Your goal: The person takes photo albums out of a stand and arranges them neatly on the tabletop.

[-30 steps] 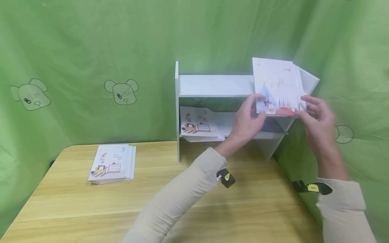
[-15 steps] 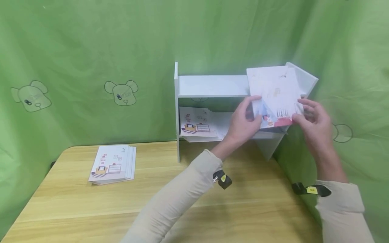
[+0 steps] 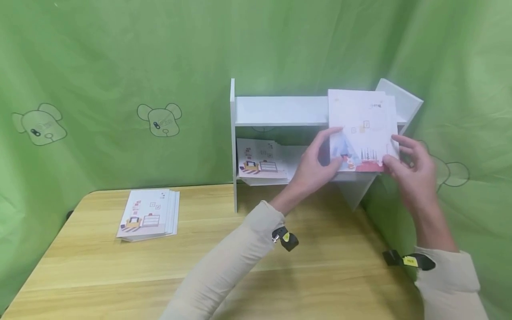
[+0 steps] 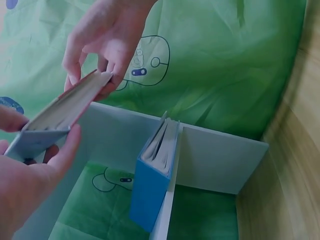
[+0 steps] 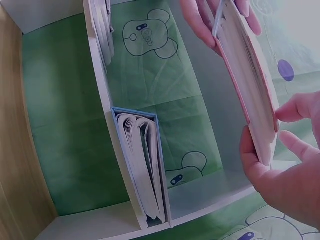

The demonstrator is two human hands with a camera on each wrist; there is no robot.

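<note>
A white picture book (image 3: 356, 133) with a blue tent and a red strip on its cover is held up in front of the right half of a white shelf (image 3: 282, 111). My left hand (image 3: 316, 162) grips its left edge, fingers behind and thumb near the lower corner. The right hand (image 3: 416, 171) pinches the opposite edge low down. In the left wrist view the held book shows loose pages between reddish covers and a grey-blue spine. Below it, a blue book (image 4: 150, 190) stands on the lower shelf board. The right wrist view shows my right thumb and fingers on the page edges.
More white books (image 3: 262, 160) with a yellow vehicle-like picture lie at the left of the lower board. A similar stack (image 3: 146, 213) rests on the wooden table (image 3: 200, 266) at left. Green cloth (image 3: 192, 66) hangs close behind the shelf and on its right side.
Both hands have lowered the book a little, bringing it slightly left. It tilted partway through, and its cover faces the head camera again. The grips look the same.
</note>
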